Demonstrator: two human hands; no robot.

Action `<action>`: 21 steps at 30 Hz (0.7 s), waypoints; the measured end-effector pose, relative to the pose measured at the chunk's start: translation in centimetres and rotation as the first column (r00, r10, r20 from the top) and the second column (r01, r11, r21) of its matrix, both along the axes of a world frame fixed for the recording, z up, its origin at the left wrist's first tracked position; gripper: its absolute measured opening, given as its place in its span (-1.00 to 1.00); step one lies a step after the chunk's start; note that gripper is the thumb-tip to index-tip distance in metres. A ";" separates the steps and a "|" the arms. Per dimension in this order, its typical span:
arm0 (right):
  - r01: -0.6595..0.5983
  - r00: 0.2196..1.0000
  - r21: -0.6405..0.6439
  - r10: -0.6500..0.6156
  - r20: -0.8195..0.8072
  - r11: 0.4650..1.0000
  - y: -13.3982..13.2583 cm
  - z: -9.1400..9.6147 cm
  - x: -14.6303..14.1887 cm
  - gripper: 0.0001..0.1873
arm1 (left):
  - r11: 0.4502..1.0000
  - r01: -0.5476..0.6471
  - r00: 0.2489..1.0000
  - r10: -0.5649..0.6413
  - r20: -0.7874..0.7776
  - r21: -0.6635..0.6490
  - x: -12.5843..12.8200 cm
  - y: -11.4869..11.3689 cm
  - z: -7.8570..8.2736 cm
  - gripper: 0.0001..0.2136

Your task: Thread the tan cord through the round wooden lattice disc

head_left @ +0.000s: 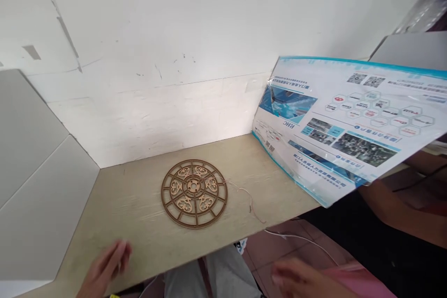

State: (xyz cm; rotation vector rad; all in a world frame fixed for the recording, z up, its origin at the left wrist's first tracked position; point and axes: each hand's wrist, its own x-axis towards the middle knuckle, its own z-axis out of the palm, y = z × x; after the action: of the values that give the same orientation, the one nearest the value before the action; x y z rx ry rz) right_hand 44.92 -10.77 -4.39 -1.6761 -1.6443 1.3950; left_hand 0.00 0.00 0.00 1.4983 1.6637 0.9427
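Noting a fretwork wooden disc lying flat on the pale wood-grain surface, roughly mid-way along it and set back from the front edge. A thin, pale thread curls away from the disc's right rim towards the front edge. Left hand sits at the front edge, lower left, well short of the disc. Its grip is blurred: fingers look loosely curled, nothing visible in them, width too unclear to call. Right hand is lower still, below the front edge, also blurred; no held object shows, and its grip cannot be told.

A glossy blue-edged poster leans in from the right, upside down in this view, overhanging the front edge and near the thread. A white cable runs below the edge.

Risks: a hand sweeping across the surface could snag the thread and drag the disc. The poster could slide or tip onto the thread if its lean gives way. The disc's narrow lattice bars may snap if levered up by one side.
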 end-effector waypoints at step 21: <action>-0.005 0.891 0.681 -0.306 0.336 0.732 20.6 -0.7 -2.5 -0.75 | 0.923 0.159 0.881 0.027 -0.473 0.350 11.3 19.7 -4.7 -0.77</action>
State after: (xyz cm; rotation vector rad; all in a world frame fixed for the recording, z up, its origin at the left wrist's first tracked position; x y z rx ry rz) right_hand 42.41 9.82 -5.12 -1.6605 -1.8633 0.2496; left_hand 11.31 19.69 -4.69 2.1779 1.8096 0.9515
